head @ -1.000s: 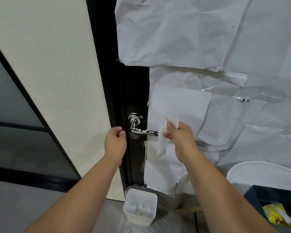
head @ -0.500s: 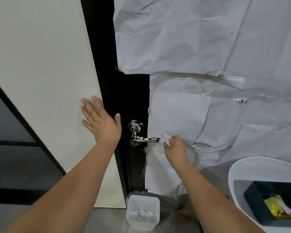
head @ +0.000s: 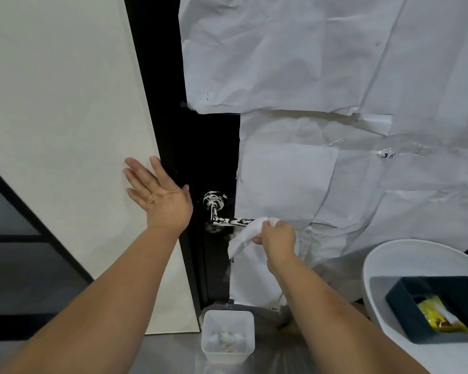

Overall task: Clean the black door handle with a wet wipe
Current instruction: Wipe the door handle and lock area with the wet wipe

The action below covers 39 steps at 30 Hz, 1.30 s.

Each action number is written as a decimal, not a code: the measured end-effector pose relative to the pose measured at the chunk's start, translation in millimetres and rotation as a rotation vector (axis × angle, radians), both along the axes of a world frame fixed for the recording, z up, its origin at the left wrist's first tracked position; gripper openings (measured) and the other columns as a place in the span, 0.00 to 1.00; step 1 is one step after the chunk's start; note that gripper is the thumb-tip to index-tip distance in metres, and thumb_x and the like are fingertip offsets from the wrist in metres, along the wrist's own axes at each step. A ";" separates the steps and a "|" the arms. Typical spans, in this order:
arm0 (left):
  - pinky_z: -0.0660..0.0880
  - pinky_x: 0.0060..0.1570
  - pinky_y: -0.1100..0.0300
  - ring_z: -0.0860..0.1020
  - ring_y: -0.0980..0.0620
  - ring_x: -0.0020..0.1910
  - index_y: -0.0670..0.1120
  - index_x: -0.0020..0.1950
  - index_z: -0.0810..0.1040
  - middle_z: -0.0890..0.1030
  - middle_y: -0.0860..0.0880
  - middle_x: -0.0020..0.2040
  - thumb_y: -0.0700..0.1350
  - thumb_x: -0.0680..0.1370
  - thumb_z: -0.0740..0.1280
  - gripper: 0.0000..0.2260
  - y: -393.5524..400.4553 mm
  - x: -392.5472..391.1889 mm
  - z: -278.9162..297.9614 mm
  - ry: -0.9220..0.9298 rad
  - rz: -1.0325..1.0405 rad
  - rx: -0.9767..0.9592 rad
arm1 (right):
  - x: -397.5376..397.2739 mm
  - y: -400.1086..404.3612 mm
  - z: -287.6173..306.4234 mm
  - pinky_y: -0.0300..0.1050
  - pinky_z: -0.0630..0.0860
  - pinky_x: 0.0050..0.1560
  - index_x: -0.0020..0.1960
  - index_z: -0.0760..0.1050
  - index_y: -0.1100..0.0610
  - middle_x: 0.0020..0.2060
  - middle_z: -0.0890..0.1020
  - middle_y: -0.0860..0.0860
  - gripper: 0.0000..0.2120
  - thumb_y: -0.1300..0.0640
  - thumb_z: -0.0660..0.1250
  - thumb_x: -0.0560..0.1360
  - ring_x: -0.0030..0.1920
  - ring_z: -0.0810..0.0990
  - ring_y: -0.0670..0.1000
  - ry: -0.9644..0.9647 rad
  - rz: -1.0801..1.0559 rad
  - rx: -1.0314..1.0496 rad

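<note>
The wiping itself looks to be just starting: the right hand (head: 277, 237) has brought the wet wipe (head: 250, 232) up to the free end of the black door handle (head: 229, 221), and the bunched top of the wipe sits against the lever's tip while a loose tail hangs down below the fist. That hand is curled tight round the wipe, fingers folded in, so the cloth is well held and not merely draped. The handle sits on the bare dark strip of the door (head: 208, 157), between the pale wall panel (head: 65, 117) and the crumpled white paper sheets (head: 308, 63) taped over the remainder of the door, and both its lever and its round base are streaked with white smears (paint or foam, I cannot tell which), so nearly all the cleaning seems yet to be done. The left hand (head: 160, 195) is flat and wide open, fingers straight and spread, laid against the wall panel right at the edge of the dark frame, holding nothing; I'd guess it is there to steady the person. What the next move calls for, to my eye, is dragging the wipe inward along the lever toward the round base with firm pressure, wrapping it round the bar to catch the underside, then working round the base. A small white bin (head: 228, 336) with used wads stands on the floor below
</note>
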State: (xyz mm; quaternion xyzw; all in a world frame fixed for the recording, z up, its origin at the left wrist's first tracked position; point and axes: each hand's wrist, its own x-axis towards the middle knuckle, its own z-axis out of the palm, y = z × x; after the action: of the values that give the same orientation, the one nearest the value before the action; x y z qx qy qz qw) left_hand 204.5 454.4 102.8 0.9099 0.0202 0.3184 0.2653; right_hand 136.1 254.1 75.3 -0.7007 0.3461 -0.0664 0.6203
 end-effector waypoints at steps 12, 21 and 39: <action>0.47 0.68 0.26 0.40 0.23 0.73 0.37 0.77 0.38 0.40 0.23 0.73 0.47 0.78 0.67 0.42 1.1 -0.6 0.2 -0.007 -0.023 -0.009 | -29.9 5.7 0.7 0.48 0.74 0.39 0.38 0.70 0.56 0.32 0.75 0.53 0.11 0.52 0.63 0.76 0.36 0.76 0.56 -0.027 0.262 -0.334; 0.46 0.67 0.26 0.40 0.23 0.73 0.38 0.76 0.37 0.40 0.23 0.73 0.47 0.79 0.66 0.41 2.2 -0.1 -1.7 -0.028 -0.037 0.001 | -9.3 -14.5 10.1 0.39 0.64 0.30 0.33 0.70 0.64 0.42 0.69 0.57 0.09 0.76 0.63 0.64 0.35 0.70 0.55 -0.270 0.491 -1.093; 0.43 0.68 0.27 0.39 0.23 0.73 0.39 0.76 0.36 0.39 0.23 0.73 0.47 0.80 0.65 0.41 2.3 0.0 -2.0 -0.018 -0.045 0.000 | -11.4 -8.4 1.4 0.45 0.66 0.35 0.39 0.71 0.62 0.46 0.69 0.57 0.16 0.79 0.58 0.60 0.43 0.68 0.55 -0.200 0.589 -1.323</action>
State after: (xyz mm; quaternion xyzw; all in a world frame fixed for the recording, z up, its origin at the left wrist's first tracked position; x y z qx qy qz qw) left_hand 204.5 456.7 100.8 0.9072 -0.0025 0.3206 0.2726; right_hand 124.7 245.7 76.7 -0.9835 -0.0276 -0.1558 0.0878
